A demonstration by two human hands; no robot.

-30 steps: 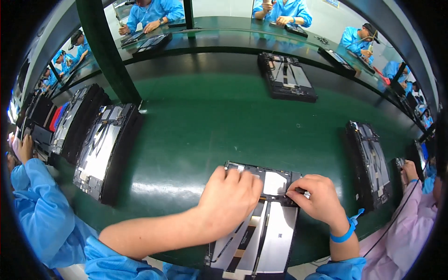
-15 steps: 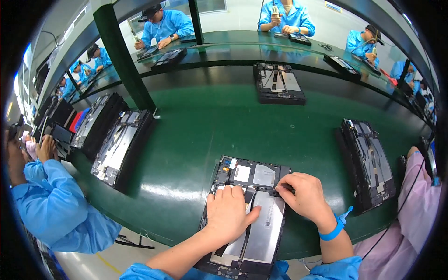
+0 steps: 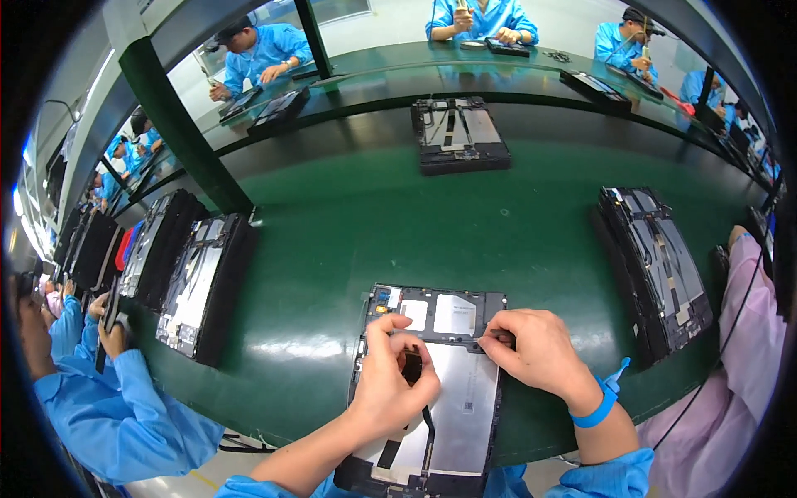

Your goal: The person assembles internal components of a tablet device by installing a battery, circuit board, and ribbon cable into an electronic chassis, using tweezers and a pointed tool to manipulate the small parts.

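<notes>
An opened tablet-like device [image 3: 452, 398] lies in front of me, its silver battery plates and black frame showing. My left hand [image 3: 390, 373] is over its left half, fingers curled and thumb bent round toward them. Between thumb and fingers shows a black flex cable [image 3: 412, 365], lifted from the device; the exact grip is partly hidden. At the upper right edge of the device, my right hand [image 3: 531, 349] is closed in a pinch, fingertips at the black frame. Whatever it pinches is small and dark, too hidden to name.
Stacks of similar opened devices stand at the left [image 3: 195, 286], far middle [image 3: 461, 137] and right [image 3: 656, 266] of the green table [image 3: 332, 249]. A green post [image 3: 178, 124] rises at the left. Co-workers sit left, right and across.
My left hand has gone from lying flat on the device to curled fingers, with the black cable raised among them. My right hand stays pinched at the same edge. The view has shifted slightly.
</notes>
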